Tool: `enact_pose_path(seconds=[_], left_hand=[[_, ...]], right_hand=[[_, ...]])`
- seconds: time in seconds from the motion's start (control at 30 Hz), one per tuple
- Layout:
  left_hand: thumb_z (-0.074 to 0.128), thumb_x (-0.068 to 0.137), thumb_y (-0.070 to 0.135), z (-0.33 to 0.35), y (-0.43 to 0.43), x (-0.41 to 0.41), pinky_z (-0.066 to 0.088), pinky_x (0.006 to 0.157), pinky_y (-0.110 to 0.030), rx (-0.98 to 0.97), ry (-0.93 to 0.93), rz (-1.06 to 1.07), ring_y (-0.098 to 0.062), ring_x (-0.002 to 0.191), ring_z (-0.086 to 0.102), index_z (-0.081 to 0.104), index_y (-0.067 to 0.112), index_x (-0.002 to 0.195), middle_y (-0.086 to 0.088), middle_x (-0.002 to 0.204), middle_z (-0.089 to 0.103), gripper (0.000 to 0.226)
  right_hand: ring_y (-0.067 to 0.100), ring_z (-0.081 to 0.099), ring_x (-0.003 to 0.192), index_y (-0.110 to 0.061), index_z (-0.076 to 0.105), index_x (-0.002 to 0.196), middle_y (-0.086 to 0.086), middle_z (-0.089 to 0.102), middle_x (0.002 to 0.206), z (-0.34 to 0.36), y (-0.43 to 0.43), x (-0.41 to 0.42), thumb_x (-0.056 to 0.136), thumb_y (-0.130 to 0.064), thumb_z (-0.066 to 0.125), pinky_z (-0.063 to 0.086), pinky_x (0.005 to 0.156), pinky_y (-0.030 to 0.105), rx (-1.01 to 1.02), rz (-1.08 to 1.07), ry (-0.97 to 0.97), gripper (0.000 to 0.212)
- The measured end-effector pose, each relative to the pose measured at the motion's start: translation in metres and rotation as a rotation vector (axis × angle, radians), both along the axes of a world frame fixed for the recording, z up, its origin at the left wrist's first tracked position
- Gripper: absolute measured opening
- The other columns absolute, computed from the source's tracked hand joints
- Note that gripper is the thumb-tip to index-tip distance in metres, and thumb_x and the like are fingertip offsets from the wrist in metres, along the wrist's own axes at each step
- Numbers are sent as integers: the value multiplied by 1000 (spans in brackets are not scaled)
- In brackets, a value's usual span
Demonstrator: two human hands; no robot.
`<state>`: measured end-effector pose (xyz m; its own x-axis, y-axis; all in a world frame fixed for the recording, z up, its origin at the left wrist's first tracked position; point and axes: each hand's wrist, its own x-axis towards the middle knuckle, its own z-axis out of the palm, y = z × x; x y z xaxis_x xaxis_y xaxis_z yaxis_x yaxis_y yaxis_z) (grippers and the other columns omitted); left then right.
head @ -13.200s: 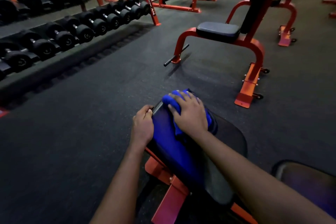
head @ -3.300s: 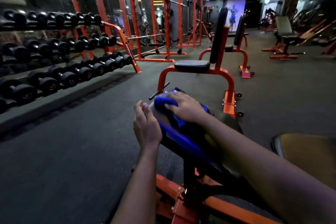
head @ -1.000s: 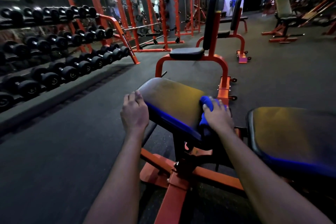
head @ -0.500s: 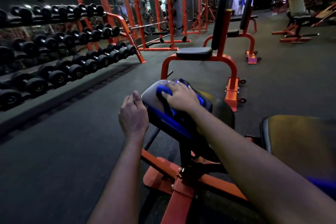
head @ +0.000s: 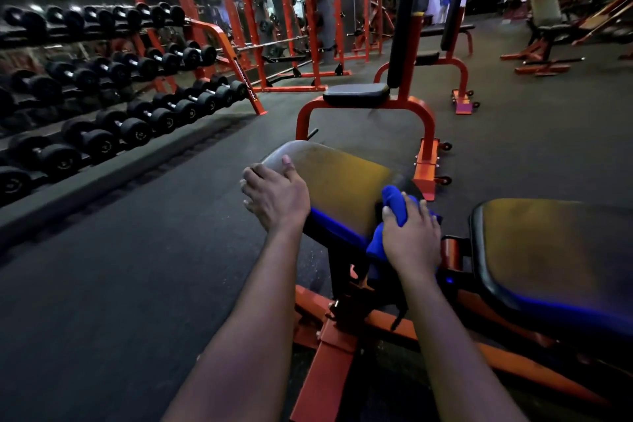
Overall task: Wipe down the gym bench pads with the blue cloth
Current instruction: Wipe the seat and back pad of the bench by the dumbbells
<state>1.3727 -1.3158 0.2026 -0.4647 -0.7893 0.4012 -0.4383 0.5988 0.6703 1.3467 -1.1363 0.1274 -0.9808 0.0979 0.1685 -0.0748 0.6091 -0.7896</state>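
Shifted rightward: right hand | grips blue cloth | left hand holds pad

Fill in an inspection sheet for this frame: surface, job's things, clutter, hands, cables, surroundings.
Surface: small pad of the orange-framed bench, its top bare with a yellowish sheen; a long pad sits to its right across a gap.
Job's things: blue cloth, bunched against the small pad's right edge and hanging down its side.
Clutter: nothing seen.
Hands: left hand holds the small pad's left edge with the thumb on top; right hand grips the blue cloth.
Cables: nothing seen.
Surroundings: dumbbell rack to the left, an upright bench ahead, dark floor; more orange frames stand farther back.
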Motion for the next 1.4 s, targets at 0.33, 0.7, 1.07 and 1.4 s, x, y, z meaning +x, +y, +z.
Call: enact_pose_path(seconds=[0.33, 0.7, 1.07, 1.4], left_hand=[[31, 99, 51, -13, 5, -10, 33, 108, -51, -82, 50, 76, -38, 132, 37, 35, -6, 144, -21, 148, 37, 72], [23, 97, 56, -17, 3, -12, 34, 108, -51, -123, 64, 88, -38, 132, 37, 37, -5, 143, -21, 147, 38, 78], [25, 98, 54, -18, 4, -11, 35, 109, -50, -119, 85, 87, -37, 133, 37, 37, -4, 143, -20, 147, 38, 74], [23, 97, 55, -23, 0, -21, 40, 105, -51, -141, 102, 114, -36, 129, 40, 40, -4, 141, -20, 144, 41, 76]], right_hand=[[29, 54, 125, -18, 58, 135, 10, 61, 133, 5, 25, -55, 96, -32, 59, 38, 103, 30, -365, 28, -72, 41], [23, 45, 136, -18, 58, 136, 6, 54, 143, -16, 17, -44, 95, -29, 59, 32, 114, 36, -304, 7, 28, 42], [30, 29, 145, -26, 34, 152, 8, 30, 159, -14, 20, -50, 101, -45, 44, 20, 119, 39, -112, 87, -58, 56], [33, 49, 130, -22, 54, 137, 12, 51, 145, 42, -1, -177, 90, -62, 44, 37, 109, 39, 93, 161, -310, 63]])
